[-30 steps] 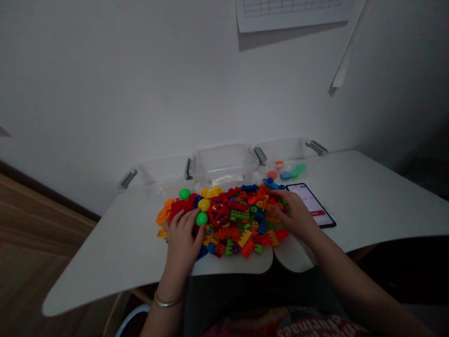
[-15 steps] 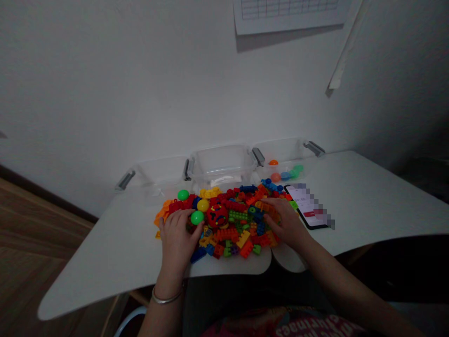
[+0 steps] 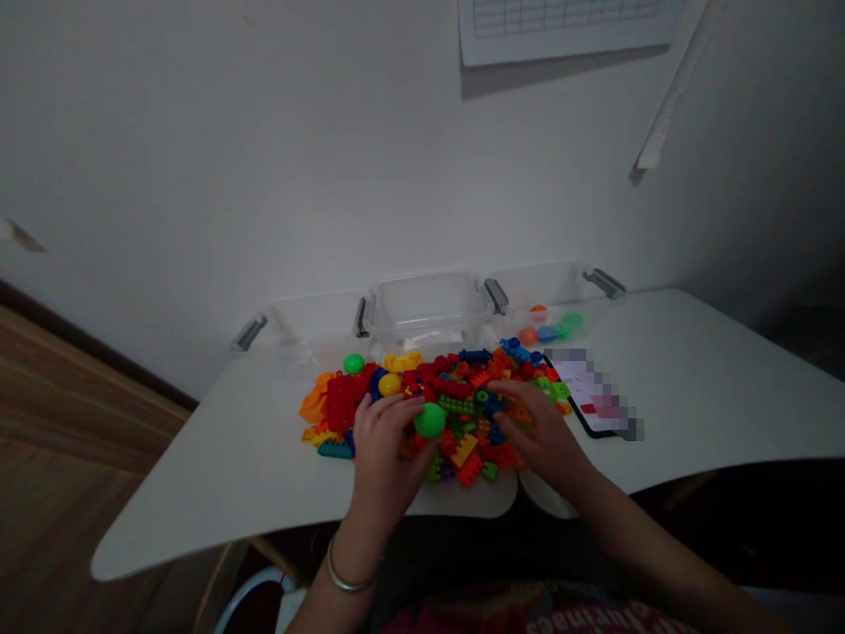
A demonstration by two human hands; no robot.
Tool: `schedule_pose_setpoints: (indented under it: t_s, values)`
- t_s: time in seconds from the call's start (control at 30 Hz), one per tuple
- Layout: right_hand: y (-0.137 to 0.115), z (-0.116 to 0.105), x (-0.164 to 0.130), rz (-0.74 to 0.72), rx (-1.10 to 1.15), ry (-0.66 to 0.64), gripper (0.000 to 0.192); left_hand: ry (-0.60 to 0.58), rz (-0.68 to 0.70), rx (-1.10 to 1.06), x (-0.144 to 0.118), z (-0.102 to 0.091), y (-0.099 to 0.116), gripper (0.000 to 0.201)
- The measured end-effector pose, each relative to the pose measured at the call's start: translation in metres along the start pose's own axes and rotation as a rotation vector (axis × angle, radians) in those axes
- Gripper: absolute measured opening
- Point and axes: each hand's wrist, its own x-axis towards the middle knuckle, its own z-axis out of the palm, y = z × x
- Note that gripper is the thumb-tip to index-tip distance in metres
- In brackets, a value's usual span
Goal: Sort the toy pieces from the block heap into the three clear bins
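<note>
Bright green, smooth and round, one ball sits between the thumb and fingertips of the left hand, which are closed around its sides. It is held above the near middle of a heap of plastic blocks, its surface plain and unstudded. The right hand is over the heap's right part, thumb and fingers parted with a gap between them; a dark blue piece lies just beside the fingertips, and whether they touch it I cannot tell.

A second green ball lies at the heap's far left edge, and one yellow ball rests among the blocks. The blocks are red, orange, yellow, green and blue, too jumbled to count.

Three transparent bins stand in a row behind: a left bin, a middle bin and a right bin. Through the right one show one orange, one reddish and one blue round piece, plus green ones whose number is unclear. One phone lies right of the heap on the white table.
</note>
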Motion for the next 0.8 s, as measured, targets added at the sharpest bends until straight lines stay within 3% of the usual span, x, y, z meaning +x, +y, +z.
schedule_pose_setpoints:
  t_s: [0.23, 0.4, 0.53, 0.67, 0.8]
  values:
    - [-0.032, 0.010, 0.004, 0.113, 0.311, -0.216, 0.039, -0.060, 0.097, -0.099, 0.003, 0.018, 0.022, 0.035]
    - [-0.028, 0.021, 0.003, 0.138, 0.355, -0.181, 0.037, -0.090, 0.154, -0.059, 0.000, 0.019, 0.018, 0.041]
    - [-0.004, 0.007, 0.017, 0.123, 0.290, -0.023, 0.034, -0.068, 0.078, 0.111, -0.014, 0.008, -0.003, 0.047]
    - [0.033, -0.025, 0.049, 0.135, 0.155, 0.265, 0.039, -0.044, -0.071, 0.288, -0.035, 0.001, -0.031, 0.045]
    - [0.065, -0.051, 0.081, 0.167, -0.082, 0.514, 0.042, -0.019, -0.149, 0.307, -0.048, 0.005, -0.048, 0.044]
